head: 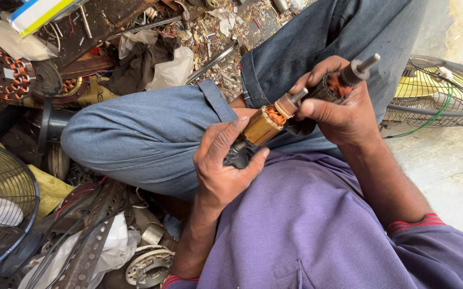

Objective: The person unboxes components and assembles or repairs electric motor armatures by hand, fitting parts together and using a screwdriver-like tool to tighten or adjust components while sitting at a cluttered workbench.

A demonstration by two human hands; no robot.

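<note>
Motor armatures: left hand (pixel 223 166) grips one (pixel 263 126), right hand (pixel 338 109) another (pixel 338 85).

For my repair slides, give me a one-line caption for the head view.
Left hand and right hand each grip a motor armature above jeans.

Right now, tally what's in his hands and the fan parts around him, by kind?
Motor rotors in hand: 2, one in the left hand at, one in the right hand at
Fan guards: 2, at and
Copper-wound stators: 1, at
Total: 5
</note>
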